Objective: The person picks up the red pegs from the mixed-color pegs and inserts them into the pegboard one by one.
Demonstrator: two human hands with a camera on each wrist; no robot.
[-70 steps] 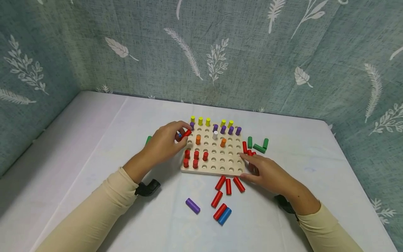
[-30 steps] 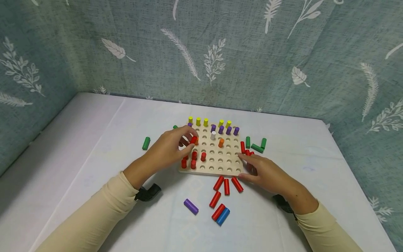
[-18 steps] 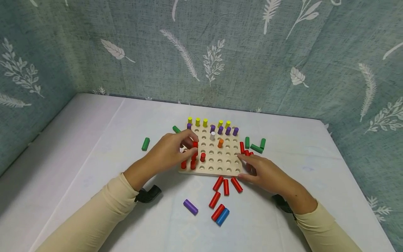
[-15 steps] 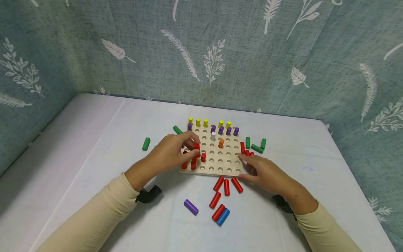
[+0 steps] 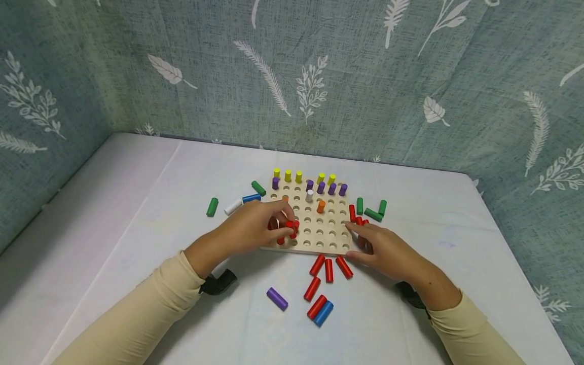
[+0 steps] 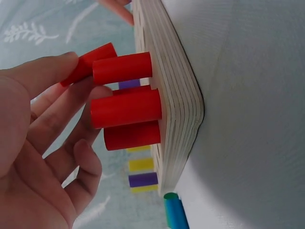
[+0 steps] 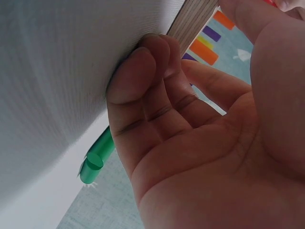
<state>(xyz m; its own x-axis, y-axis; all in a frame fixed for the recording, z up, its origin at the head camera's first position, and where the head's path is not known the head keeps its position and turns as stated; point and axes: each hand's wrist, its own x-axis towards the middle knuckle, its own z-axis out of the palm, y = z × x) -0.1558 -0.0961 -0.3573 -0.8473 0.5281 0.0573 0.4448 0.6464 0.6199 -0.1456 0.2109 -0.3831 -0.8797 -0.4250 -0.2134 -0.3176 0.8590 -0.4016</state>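
My left hand [image 5: 253,225] pinches a red peg [image 6: 93,62] between thumb and fingers, tilted, above the front left part of the wooden pegboard [image 5: 326,226]. Several red pegs [image 6: 126,109] stand in the holes there, partly hidden by the hand in the head view. At the board's near right corner, my right hand [image 5: 388,248] holds the edge, index fingertip on top and thumb by the corner, its other fingers curled alongside. Farther back stand yellow pegs [image 5: 288,176], purple pegs [image 5: 321,188], a white peg [image 5: 309,195] and orange pegs [image 5: 321,207].
Loose red pegs [image 5: 312,289], a blue peg [image 5: 324,313] and a purple peg [image 5: 277,299] lie in front of the board. Green pegs [image 5: 373,214] and red pegs [image 5: 352,213] lie right. Left are green [image 5: 212,207], white [image 5: 233,207] and blue pegs [image 5: 252,198].
My left hand has carried the red peg from the board's left edge toward the right and nearer, over the front red pegs. Loose pegs left of the board are uncovered. The right hand stays put.
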